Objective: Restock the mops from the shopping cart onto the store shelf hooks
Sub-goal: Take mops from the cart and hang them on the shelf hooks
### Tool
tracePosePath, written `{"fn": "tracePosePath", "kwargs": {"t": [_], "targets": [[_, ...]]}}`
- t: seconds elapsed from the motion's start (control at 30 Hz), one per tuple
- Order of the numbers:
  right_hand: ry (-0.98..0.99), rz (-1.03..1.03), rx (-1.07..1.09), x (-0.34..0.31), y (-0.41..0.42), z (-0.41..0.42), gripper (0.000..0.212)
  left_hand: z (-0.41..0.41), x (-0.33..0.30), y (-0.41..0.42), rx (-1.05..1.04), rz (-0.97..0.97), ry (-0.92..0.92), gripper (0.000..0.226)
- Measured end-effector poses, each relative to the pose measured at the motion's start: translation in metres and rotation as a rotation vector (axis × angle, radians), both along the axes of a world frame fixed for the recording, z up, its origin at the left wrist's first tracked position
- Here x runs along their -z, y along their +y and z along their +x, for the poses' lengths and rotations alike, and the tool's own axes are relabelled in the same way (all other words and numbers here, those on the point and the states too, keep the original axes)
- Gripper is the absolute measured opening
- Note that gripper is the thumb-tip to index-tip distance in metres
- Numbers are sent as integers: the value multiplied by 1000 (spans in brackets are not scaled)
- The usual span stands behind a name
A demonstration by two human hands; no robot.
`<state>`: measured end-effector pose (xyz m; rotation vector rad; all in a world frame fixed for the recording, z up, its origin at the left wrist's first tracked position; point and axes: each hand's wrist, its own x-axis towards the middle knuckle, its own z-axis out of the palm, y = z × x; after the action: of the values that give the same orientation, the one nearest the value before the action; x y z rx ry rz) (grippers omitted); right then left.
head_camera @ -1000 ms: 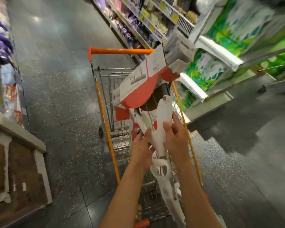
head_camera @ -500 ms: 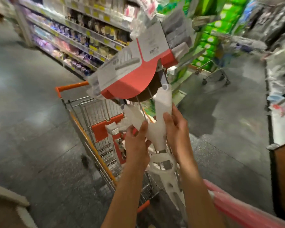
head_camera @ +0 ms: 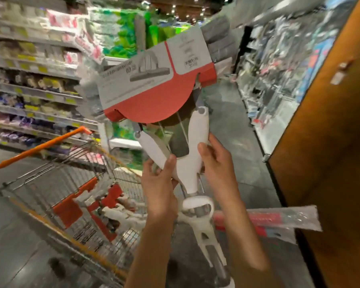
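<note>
Gripping item: left hand (head_camera: 159, 181), fingers curled round the left arm of the white forked yoke of a mop (head_camera: 187, 163), thumb laid up along that arm. Right hand (head_camera: 215, 163) wraps the right arm of the same yoke, thumb on its front face. Mop held upright and clear of the cart, tilted slightly, between the two hands and above them. Mop head sits at the top inside a card sleeve (head_camera: 154, 88), grey-white above and red below, printed with a picture of the product; grey sponge pad shows behind the sleeve's upper right corner. Thin metal rods run from the yoke up under the sleeve. White lever piece and grey shaft continue down between the forearms to the bottom edge of view. Shopping cart (head_camera: 56, 183), wire basket with orange handle and trim, stands low at left; further mops (head_camera: 112, 206) with red and white packaging lie inside it. Long item in clear plastic wrap (head_camera: 279, 220), red and blue inside, lies crosswise behind the right forearm. Brown wooden panel (head_camera: 330, 142) at right. Store shelves (head_camera: 29, 80) with blurred goods at left; more blurred goods beyond, contents unreadable.
</note>
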<state>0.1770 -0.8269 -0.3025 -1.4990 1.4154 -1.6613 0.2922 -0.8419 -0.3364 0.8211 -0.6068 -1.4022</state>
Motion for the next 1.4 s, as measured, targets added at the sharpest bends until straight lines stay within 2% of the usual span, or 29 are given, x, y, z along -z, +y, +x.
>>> {"fn": "tracePosePath", "kwargs": {"t": [0.4,0.63,0.9,1.07,1.23,1.4], "targets": [[-88,-101,288,-30,178,-91,42,-100,-41,144,258,-123,-13,31],[-131,-166,400,-42,283,-120,41,-143,-55,236,386,-141,-15,26],[-53,-229,604,-61,395,-158,33,-195,-75,325,612,-218,-1,35],[-12,-250,776,-77,447,-186,28,-229,-89,366,758,-334,-2,39],[-13,-259,918,-94,489,-212,36,-269,-109,395,906,-363,43,35],[17,-300,1035,-119,526,-238,29,-315,-133,416,1043,-450,66,45]]}}
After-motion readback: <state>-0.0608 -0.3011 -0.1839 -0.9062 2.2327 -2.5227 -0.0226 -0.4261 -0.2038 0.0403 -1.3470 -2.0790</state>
